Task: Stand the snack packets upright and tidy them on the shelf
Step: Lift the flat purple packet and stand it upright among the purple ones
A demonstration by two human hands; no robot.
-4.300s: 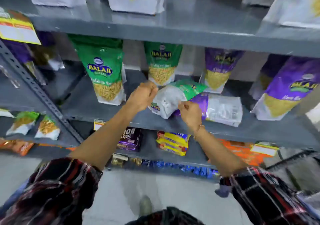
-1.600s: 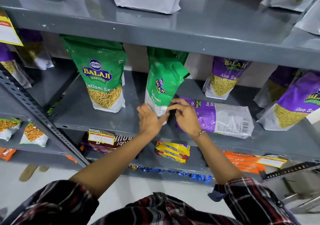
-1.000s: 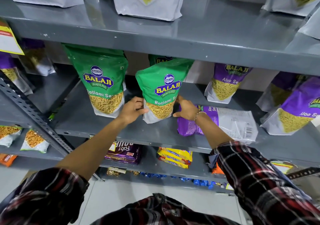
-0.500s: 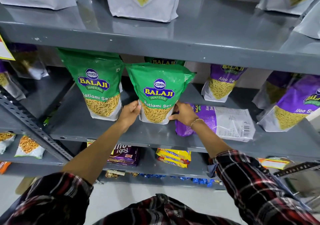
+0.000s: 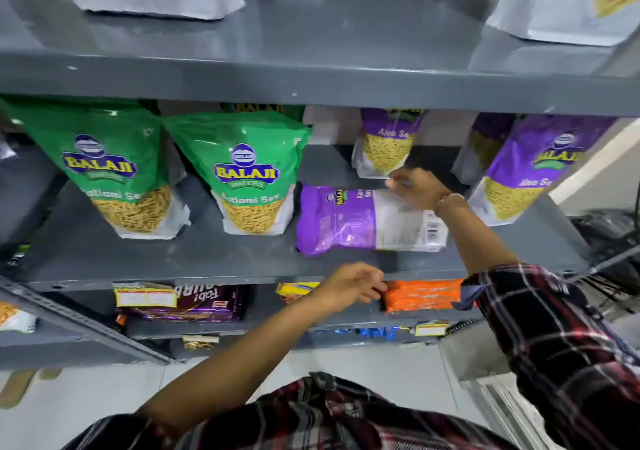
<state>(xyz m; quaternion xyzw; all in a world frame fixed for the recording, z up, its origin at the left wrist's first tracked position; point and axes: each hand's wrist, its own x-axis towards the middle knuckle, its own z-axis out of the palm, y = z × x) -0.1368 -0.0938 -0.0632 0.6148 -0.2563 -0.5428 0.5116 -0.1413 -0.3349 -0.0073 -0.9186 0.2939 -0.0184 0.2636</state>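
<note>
On the grey middle shelf [image 5: 207, 259], two green Balaji Ratlami Sev packets [image 5: 107, 169] [image 5: 247, 176] stand upright side by side at the left, and purple Aloo Sev packets stand at the far centre [image 5: 384, 145] and at the right [image 5: 530, 169]. One purple Aloo Sev packet [image 5: 367, 221] lies flat between them, so this one is left to stand. The right hand [image 5: 415, 188] rests on its far edge, fingers curled; whether they grip it I cannot tell. The left hand [image 5: 349, 285] hovers loosely curled and empty at the shelf's near lip.
</note>
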